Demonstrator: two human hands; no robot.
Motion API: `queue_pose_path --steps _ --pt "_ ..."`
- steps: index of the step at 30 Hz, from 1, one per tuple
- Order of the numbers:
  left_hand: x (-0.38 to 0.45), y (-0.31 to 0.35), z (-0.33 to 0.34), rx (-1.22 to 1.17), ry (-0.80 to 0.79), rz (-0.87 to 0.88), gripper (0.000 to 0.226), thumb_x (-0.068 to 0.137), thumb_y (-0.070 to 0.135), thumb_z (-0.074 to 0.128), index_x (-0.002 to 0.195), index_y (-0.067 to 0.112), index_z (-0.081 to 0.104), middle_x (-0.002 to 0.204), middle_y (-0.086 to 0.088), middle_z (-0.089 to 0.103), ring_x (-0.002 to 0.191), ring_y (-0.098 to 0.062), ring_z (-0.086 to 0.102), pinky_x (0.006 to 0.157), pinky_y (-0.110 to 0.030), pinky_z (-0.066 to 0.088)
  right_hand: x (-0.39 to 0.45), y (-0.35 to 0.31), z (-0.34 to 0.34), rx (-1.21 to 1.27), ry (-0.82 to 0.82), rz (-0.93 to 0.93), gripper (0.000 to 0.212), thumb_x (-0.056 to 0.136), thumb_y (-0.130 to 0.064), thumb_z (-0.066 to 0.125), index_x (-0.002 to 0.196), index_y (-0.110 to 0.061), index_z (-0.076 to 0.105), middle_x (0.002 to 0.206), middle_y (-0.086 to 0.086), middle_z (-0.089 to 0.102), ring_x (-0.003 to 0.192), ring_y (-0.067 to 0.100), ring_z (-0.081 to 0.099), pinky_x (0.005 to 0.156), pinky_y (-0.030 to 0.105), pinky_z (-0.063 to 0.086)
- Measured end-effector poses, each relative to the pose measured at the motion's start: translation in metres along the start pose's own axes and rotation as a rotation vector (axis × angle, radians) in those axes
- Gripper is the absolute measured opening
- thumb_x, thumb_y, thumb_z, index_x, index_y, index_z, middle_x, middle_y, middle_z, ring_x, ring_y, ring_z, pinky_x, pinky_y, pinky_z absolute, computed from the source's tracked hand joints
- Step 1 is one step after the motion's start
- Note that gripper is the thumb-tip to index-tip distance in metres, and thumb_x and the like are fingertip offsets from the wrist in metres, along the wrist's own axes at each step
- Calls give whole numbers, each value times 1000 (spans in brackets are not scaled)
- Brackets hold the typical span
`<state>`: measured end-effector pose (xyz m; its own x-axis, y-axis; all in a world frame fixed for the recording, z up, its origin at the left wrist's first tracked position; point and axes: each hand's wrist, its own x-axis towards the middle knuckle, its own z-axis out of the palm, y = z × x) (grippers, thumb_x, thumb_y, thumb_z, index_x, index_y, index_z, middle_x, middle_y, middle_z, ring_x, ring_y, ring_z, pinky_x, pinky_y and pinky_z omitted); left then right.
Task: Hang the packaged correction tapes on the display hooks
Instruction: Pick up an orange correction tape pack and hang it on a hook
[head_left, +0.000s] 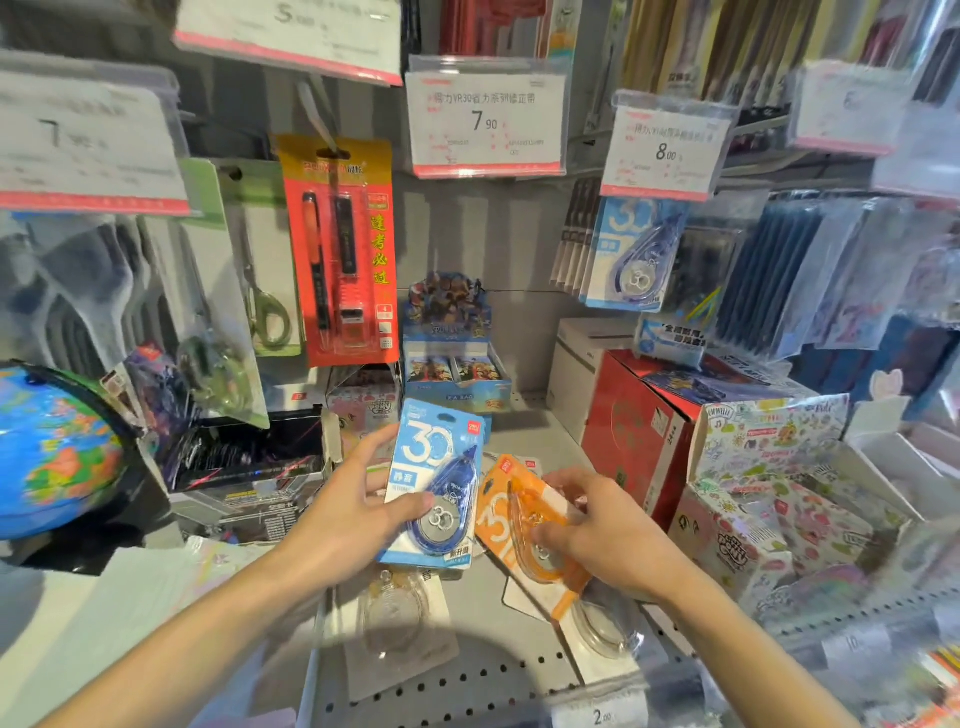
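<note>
**Two packs in hand, low over the shelf**

Two correction tapes are in our grip. Our left hand (358, 512) is closed on the blue pack (435, 483), thumb pressed over the clear blister, fingers behind the card, holding it upright and slightly tilted. Our right hand (597, 530) is curled down onto the orange pack (524, 525), thumb on its blister, the card lying slanted just beside the blue one (whether it is lifted off the shelf we cannot tell).

Beneath both packs, two more packs (400, 618) lie face down on the perforated grey shelf (483, 680), showing pale backs.

Further out, a red carton (631, 431) stands to the right and a globe (57, 452) to the left. Up on the back wall, a blue correction tape (636, 254) hangs under the 8.00 price tag (667, 148); the spot beneath the 7.90 price tag (485, 122) shows bare wall. A red pen set (343, 249) hangs left of it.
</note>
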<state>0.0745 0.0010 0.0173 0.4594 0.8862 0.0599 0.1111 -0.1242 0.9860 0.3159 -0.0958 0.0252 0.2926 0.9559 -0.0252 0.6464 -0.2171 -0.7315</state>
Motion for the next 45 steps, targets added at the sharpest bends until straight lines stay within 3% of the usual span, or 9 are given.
queue_pose_path --steps 3,6,13,18,24,29,35,38,45 --pt "-5 4 -7 -27 15 57 72 90 -2 73 144 34 42 106 7 82 99 -14 78 83 -32 61 -2 -3 -1 149 27 33 41 87 -10 81 119 -22 58 99 3 76 70 19 77 64 43 66" --pt "-8 10 -11 -87 26 99 67 89 -5 72 135 37 48 106 2 82 97 -17 79 74 -28 63 -6 -5 -7 265 117 6 41 85 -6 81 119 -18 62 91 1 75 62 8 75 54 30 62" --pt "-5 35 5 -130 13 229 66 90 -10 68 135 35 49 106 1 82 94 -13 79 69 -21 60 -21 -9 -53 411 217 -125 41 89 -3 78 122 -18 60 102 7 79 86 26 79 68 52 66" --pt "-2 63 41 -61 8 320 64 91 3 72 130 49 50 111 5 81 100 -16 78 76 -28 63 -27 4 -100 509 247 -229 41 90 -4 77 123 -19 57 104 4 81 90 29 79 72 54 65" --pt "8 101 109 28 59 433 69 81 25 78 139 45 46 117 8 79 106 -16 76 95 -44 57 -20 41 -172 563 246 -339 41 91 -4 74 125 -19 57 104 0 82 89 20 80 63 32 63" --pt "26 131 165 61 120 486 68 89 9 77 144 34 45 115 5 80 106 -21 76 99 -49 56 -6 70 -227 589 240 -409 40 90 -3 75 122 -22 60 101 -1 83 86 18 80 61 30 64" --pt "35 160 191 175 206 575 67 85 17 78 139 44 48 114 16 78 105 -8 75 87 -24 60 8 92 -259 598 227 -468 38 92 -5 74 121 -25 60 102 0 82 93 22 79 77 44 64" --pt "29 176 192 236 235 627 69 81 29 77 142 43 48 122 23 74 111 -4 72 89 -25 58 9 99 -265 567 205 -503 39 92 -7 74 123 -26 58 106 0 81 96 21 78 83 50 63" --pt "12 199 174 331 234 716 65 78 43 74 136 60 48 133 22 68 123 -5 66 96 -28 56 -1 97 -271 427 176 -593 44 92 -15 75 125 -37 55 109 -18 78 102 8 76 78 29 64"
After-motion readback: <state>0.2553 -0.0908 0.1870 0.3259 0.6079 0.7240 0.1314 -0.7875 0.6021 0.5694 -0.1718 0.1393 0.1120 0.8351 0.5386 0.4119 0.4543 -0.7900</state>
